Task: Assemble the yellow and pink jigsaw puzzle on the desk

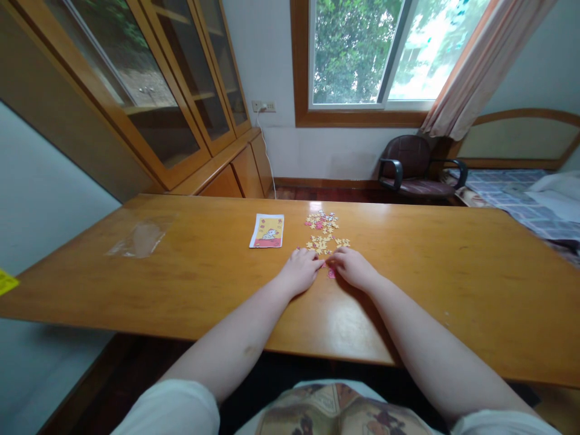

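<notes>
My left hand (300,272) rests on the table with its fingers bent and drawn together, one digit reaching to the right. Facing it, my right hand (352,268) has its fingertips pinched together at a small pink puzzle piece (323,265) between the hands. What lies under the left fingers is hidden. Another pink puzzle piece (331,273) lies just below the right fingertips. Beyond the hands is a spread of yellow puzzle pieces (321,243). Farther back sits a mixed pile of yellow, pink and pale puzzle pieces (321,220).
Left of the pieces lies a picture card (268,231) showing a white animal on yellow and pink. A clear plastic bag (141,238) is on the left of the wooden table (203,290). Behind stand a glass-door cabinet (217,145), an armchair (419,166) and a bed (507,190).
</notes>
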Demonstrator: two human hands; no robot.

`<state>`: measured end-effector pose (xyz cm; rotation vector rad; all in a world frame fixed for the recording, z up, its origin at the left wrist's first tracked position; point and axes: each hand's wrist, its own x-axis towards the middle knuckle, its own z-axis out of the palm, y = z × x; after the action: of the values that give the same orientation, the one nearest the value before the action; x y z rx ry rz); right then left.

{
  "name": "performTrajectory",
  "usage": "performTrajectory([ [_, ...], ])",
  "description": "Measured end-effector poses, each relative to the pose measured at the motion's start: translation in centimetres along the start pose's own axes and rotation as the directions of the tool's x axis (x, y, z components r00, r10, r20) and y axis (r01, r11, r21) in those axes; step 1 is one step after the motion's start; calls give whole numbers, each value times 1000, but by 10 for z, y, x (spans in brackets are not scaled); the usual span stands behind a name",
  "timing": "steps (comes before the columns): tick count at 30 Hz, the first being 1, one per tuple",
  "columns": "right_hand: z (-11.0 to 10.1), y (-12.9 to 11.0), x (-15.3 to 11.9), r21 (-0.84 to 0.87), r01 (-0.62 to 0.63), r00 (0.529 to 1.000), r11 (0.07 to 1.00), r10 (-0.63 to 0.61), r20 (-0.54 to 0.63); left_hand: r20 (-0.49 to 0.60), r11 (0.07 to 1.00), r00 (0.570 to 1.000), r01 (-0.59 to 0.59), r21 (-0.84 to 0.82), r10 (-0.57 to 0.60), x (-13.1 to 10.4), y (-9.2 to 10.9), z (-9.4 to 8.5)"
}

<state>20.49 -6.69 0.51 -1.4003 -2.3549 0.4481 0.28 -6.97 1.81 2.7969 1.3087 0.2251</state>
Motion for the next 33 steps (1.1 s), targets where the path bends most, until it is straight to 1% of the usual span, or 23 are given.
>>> performTrajectory([
  [2, -5, 0, -1, 27, 11, 1000, 1000, -12, 16, -49, 999, 999, 0, -46, -2, 1, -4, 4],
  [4, -10, -1, -2, 55, 12, 998, 998, -15, 54, -80, 994, 997, -31, -101, 23, 2, -9, 6],
  [6, -14, -1, -4, 61, -8, 996, 998, 3, 84, -64, 989, 996, -64, -134, 56, 3, -14, 8],
  [9, -18, -2, -4, 40, -43, 994, 998, 39, 101, -37, 990, 997, -74, -123, 70, 4, -15, 8],
  [16, -19, -3, -3, 12, -91, 990, 996, 89, 109, 0, 1000, 1000, 4, -26, -4, 0, -3, -3],
  [20, -23, -3, -4, -23, -131, 984, 991, 133, 119, -16, 998, 998, 60, -18, -60, 0, -1, -4],
  [25, -25, -3, -7, -77, -197, 956, 977, 209, 208, 6, 999, 999, 50, -9, -50, 1, 0, 1],
  [33, -22, -4, -6, 3, -173, 968, 985, 169, 186, 33, 994, 994, 108, 5, -108, 1, 4, -1],
])
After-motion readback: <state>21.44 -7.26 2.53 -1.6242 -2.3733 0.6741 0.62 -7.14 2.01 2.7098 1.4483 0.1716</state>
